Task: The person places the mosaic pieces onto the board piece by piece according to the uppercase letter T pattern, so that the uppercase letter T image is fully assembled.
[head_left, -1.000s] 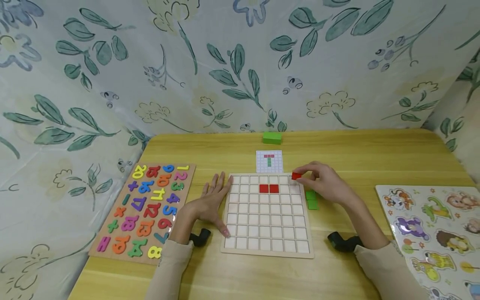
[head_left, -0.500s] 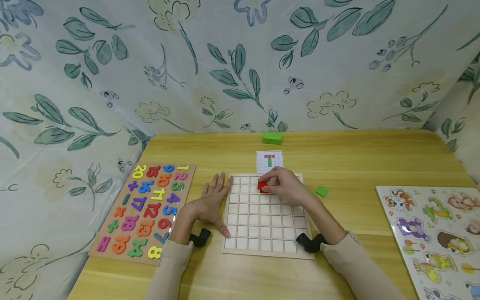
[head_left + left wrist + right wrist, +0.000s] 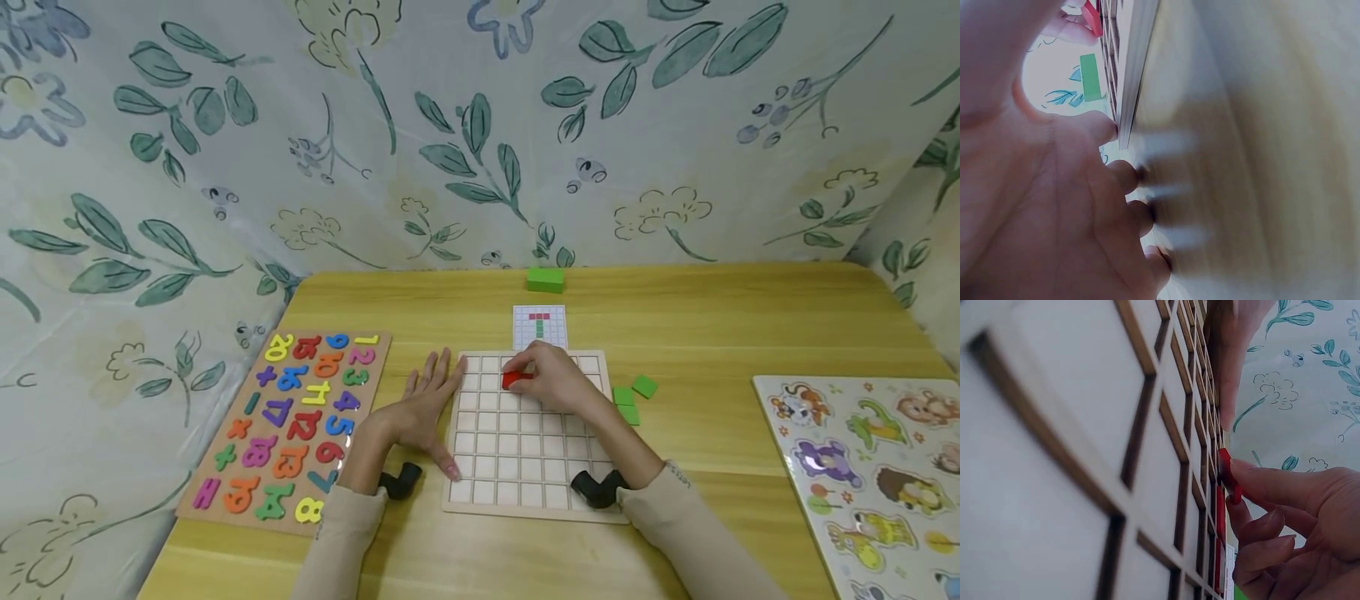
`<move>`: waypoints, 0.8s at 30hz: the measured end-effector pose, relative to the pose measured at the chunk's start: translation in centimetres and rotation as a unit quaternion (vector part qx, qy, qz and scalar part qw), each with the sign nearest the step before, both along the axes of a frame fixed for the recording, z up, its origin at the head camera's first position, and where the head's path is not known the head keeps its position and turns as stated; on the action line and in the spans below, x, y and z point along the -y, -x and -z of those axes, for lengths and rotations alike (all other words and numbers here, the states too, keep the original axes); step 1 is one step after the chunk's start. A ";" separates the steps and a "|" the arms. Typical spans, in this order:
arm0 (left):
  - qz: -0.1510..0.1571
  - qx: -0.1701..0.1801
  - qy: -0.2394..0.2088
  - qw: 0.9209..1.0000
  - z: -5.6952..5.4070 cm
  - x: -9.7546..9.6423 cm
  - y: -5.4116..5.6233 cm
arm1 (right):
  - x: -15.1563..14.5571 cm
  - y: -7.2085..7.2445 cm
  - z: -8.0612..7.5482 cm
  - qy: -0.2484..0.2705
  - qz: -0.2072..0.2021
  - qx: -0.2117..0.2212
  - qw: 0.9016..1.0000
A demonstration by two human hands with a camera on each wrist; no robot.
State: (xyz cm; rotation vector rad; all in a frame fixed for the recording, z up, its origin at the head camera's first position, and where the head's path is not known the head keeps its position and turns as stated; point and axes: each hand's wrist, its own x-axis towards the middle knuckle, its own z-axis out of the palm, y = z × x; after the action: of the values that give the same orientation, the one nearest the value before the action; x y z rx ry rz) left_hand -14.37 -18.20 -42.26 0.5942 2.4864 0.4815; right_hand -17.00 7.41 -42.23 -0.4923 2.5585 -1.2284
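A wooden grid board (image 3: 517, 450) with square cells lies in front of me. My right hand (image 3: 551, 379) is over its upper part, pinching a red square tile (image 3: 513, 381) between thumb and fingers. In the right wrist view that tile (image 3: 1230, 477) is tilted at the grid surface, and more red tiles (image 3: 1220, 512) sit in cells beside it. From the head these are mostly hidden under the hand. My left hand (image 3: 416, 412) is spread along the board's left edge, thumb near the lower left corner and fingers near the upper left; it grips nothing.
Behind the board lies a pattern card (image 3: 540, 327) with a red and green T, then a green block (image 3: 545, 280). Green tiles (image 3: 627, 414) lie right of the board. A number puzzle (image 3: 288, 425) is at left, an animal puzzle (image 3: 862, 467) at right.
My right hand has carried the red tile leftward from the board's upper right corner to the second row, left of the placed red tiles. The left hand has stayed put.
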 end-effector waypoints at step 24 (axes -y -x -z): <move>0.001 -0.001 -0.012 1.000 0.0 0.2 -0.1 | 0.5 0.1 0.1 -0.011 0.007 -0.002 1.000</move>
State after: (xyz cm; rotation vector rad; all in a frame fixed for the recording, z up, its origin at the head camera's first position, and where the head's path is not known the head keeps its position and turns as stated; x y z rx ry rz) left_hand -14.22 -18.37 -42.25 0.6052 2.4846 0.5101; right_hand -17.07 6.93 -42.37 -0.4735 2.5806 -1.2042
